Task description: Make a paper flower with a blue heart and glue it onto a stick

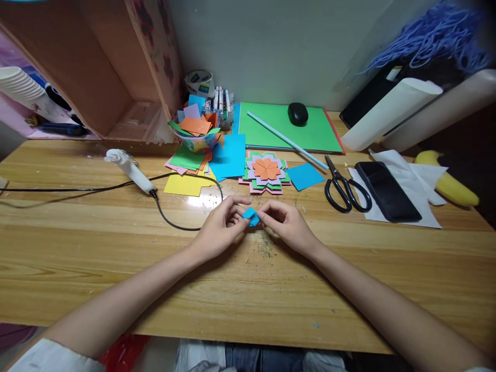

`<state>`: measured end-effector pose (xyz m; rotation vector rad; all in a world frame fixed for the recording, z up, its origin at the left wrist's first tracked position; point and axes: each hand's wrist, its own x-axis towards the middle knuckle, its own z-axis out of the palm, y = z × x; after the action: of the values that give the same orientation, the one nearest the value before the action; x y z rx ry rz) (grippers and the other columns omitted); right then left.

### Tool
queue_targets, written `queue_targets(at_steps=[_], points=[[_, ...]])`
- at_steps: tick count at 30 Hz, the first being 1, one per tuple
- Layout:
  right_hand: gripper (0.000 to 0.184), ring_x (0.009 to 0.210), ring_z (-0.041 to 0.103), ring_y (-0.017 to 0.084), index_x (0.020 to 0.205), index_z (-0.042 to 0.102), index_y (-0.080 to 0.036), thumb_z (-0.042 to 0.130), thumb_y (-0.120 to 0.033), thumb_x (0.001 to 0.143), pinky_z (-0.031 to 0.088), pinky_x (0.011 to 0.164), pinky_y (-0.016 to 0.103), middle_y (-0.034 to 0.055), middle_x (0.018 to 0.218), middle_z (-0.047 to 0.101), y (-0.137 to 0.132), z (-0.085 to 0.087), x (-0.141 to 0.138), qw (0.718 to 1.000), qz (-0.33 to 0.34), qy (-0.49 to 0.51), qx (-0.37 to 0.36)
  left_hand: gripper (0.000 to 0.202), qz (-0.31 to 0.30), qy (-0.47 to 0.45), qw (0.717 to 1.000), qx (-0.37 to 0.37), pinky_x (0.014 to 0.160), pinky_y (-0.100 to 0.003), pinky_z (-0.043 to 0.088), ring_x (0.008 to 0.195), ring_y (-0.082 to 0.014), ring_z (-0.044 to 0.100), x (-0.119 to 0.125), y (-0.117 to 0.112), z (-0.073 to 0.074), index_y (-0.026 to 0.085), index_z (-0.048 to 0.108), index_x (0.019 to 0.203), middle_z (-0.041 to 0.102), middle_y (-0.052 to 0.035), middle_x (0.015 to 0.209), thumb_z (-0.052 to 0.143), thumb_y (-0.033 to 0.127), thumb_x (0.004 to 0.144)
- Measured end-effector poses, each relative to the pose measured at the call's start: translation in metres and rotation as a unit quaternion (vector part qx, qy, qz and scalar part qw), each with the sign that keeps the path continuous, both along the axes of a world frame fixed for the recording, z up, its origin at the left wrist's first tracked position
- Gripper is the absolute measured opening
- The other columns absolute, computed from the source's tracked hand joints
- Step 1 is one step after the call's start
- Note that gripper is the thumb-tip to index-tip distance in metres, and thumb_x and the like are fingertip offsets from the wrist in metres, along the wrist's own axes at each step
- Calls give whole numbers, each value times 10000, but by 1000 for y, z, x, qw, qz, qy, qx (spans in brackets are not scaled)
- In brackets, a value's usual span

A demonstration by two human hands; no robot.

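Note:
A small folded piece of blue paper (251,216) is held between both hands, just above the wooden table (163,289). My left hand (222,226) grips its left side, thumb in front and fingers behind. At its right edge, my right hand (289,226) pinches it between thumb and forefinger. Straight behind the hands lies a layered paper flower (266,169) with an orange centre and purple, green and pink layers. A blue paper square (305,176) rests to the right of the flower.
Black-handled scissors (344,188) and a phone (387,191) lie to the right. A white glue gun (129,170) with a black cord is on the left. Behind are a cup of paper scraps (197,139), yellow paper (186,184), a pale blue stick (284,138) and a black mouse (298,114).

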<state>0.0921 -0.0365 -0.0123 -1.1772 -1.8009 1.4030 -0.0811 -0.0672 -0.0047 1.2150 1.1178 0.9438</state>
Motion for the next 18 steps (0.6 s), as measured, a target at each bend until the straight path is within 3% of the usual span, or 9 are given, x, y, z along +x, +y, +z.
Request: queue_targets(at_steps=[4,10,13,18], points=[[217,643,535,125,708,574,-163,517,-337,824,414,609,243,11,681,584,1,0,0,999,-4,35,-5,183,12,-29,999,-12,689,-238,450,753,-126,572,-2,3,0,167,584,937,622,-30,832,562,274,789],[254,617,536,117,715,568,-170,494,-381,836,418,577,228,4,664,575,2,-1,-2,998,-21,54,-10,221,47,25,999,-1,576,-219,442,592,-110,529,0,2,0,153,645,830,584,1,649,532,340,804],[312,552,504,105,708,571,-166,459,-420,850,389,504,218,4,627,566,1,-3,-2,997,-46,55,-6,238,75,86,993,40,574,-223,423,610,-126,538,-4,1,8,156,667,795,600,-4,643,533,352,799],[231,564,527,111,695,558,-171,650,-381,717,420,508,226,0,661,573,2,-1,-7,995,-91,45,21,205,160,132,976,60,653,-246,434,719,-166,586,-35,0,29,161,705,753,672,-32,724,615,344,733]])
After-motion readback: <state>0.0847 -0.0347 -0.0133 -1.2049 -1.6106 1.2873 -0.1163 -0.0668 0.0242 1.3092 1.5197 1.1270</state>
